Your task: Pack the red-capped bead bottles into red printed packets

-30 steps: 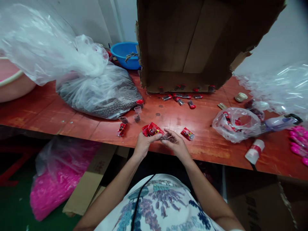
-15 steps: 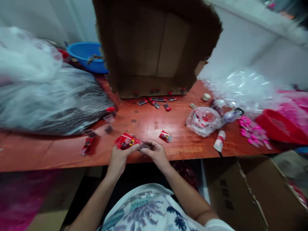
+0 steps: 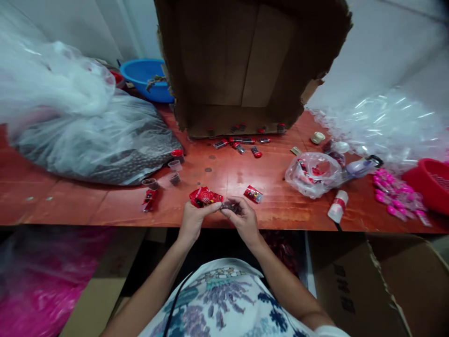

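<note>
Near the front edge of the red-brown table (image 3: 224, 168), my left hand (image 3: 196, 217) is closed on red printed packets (image 3: 206, 196). My right hand (image 3: 243, 217) pinches a small clear cup of dark contents (image 3: 231, 207) right beside the left thumb. Another red packet (image 3: 253, 194) lies just beyond my right hand. Left of my hands stand small clear cups (image 3: 175, 178), one with a red lid (image 3: 177, 153), and a red packet (image 3: 149, 199). Several small red-capped containers (image 3: 239, 148) lie in front of the cardboard box.
A torn cardboard box (image 3: 224, 121) stands at the back. On the left are a bag of dark beads (image 3: 105, 145) and a blue basin (image 3: 143, 77). A plastic bag (image 3: 308, 175), white bottle (image 3: 338, 206), pink pieces (image 3: 394, 192) and red basket (image 3: 426, 182) lie right.
The view has shifted, so the table and its items appear further right. Both hands keep nearly the same pose, close together, with the packets and the small cup still held.
</note>
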Available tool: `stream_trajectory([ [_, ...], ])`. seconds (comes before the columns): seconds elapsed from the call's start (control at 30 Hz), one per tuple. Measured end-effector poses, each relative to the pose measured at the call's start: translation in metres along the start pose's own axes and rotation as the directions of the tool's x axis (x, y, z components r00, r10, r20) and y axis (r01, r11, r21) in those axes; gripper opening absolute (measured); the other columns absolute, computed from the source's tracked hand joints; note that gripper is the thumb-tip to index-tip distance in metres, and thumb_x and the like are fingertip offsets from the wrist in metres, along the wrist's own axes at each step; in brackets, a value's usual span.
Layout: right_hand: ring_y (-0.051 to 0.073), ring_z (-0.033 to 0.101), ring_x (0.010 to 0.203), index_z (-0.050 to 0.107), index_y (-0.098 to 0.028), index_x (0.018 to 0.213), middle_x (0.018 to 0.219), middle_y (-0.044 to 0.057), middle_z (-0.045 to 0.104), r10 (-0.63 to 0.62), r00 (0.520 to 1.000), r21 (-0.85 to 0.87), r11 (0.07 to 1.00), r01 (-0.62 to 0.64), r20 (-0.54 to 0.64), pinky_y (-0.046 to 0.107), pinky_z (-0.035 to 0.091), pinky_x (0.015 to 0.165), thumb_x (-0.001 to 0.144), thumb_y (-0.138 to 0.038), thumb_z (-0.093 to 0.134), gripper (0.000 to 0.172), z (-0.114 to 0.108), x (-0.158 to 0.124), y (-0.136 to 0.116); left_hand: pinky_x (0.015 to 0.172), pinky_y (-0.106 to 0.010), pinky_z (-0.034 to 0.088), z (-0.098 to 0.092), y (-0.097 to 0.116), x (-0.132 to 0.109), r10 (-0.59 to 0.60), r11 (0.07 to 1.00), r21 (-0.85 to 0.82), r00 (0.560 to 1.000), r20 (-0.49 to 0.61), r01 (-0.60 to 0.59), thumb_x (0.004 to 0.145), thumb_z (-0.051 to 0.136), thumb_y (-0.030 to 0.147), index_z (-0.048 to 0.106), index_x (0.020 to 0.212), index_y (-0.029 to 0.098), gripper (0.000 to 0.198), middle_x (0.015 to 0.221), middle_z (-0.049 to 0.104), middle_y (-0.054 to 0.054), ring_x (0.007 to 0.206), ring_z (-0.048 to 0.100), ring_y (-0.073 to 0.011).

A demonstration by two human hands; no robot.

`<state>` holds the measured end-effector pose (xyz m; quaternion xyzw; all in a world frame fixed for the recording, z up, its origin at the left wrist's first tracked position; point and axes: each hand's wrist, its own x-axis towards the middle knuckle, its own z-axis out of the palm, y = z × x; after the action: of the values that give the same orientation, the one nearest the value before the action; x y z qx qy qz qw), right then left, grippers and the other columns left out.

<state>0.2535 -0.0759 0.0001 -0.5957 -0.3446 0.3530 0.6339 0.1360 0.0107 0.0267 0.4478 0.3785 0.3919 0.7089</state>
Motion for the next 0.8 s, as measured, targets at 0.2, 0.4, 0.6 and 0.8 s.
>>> stream_trajectory([
  [0.2, 0.017, 0.063, 0.084, 0.065, -0.021, 0.097, 0.092, 0.003, 0.067, 0.009, 0.995, -0.012, 1.0, -0.007, 0.098, 0.03, 0.051, 0.075, 0.075, -0.028, 0.069, 0.024, -0.002, 0.0, -0.01, 0.06, -0.023, 0.047, -0.003, 0.0, -0.001, -0.006, 0.999, 0.053, 1.0, -0.012, 0.006, 0.058, 0.079, 0.021, 0.068, 0.07, 0.013, 0.018, 0.064, 0.066, 0.0, 0.059, 0.057, -0.0124],
  [0.4, 0.016, 0.063, 0.076, 0.063, -0.023, 0.098, 0.088, 0.001, 0.066, 0.077, 0.995, 0.114, 0.99, -0.083, 0.059, 0.028, 0.052, 0.069, 0.073, -0.027, 0.071, 0.026, 0.003, -0.001, -0.007, 0.062, -0.024, 0.047, -0.003, -0.001, -0.001, -0.028, 0.998, 0.048, 1.0, -0.009, 0.028, 0.056, 0.08, 0.021, 0.068, 0.07, 0.013, 0.02, 0.065, 0.066, -0.001, 0.06, 0.058, -0.0129],
  [0.6, 0.015, 0.061, 0.08, 0.061, -0.025, 0.109, 0.095, 0.001, 0.062, 0.107, 0.986, 0.118, 0.985, -0.123, 0.129, 0.029, 0.053, 0.072, 0.071, -0.028, 0.073, 0.04, 0.002, 0.0, -0.005, 0.069, -0.027, 0.049, -0.003, -0.004, -0.004, -0.097, 0.991, -0.085, 0.994, 0.051, 0.101, 0.058, 0.079, 0.019, 0.068, 0.074, 0.013, 0.02, 0.071, 0.069, -0.002, 0.065, 0.063, -0.0154],
  [0.8, 0.019, 0.05, 0.116, 0.055, -0.032, 0.126, 0.122, 0.005, 0.051, -0.164, 0.949, -0.204, 0.954, 0.222, 0.268, 0.033, 0.042, 0.098, 0.079, -0.028, 0.067, 0.048, -0.004, 0.003, -0.002, 0.066, -0.025, 0.05, -0.008, -0.006, -0.003, -0.202, 0.979, 0.0, 0.974, 0.104, 0.203, 0.053, 0.082, 0.016, 0.071, 0.075, 0.013, 0.025, 0.071, 0.07, -0.001, 0.065, 0.063, -0.0152],
])
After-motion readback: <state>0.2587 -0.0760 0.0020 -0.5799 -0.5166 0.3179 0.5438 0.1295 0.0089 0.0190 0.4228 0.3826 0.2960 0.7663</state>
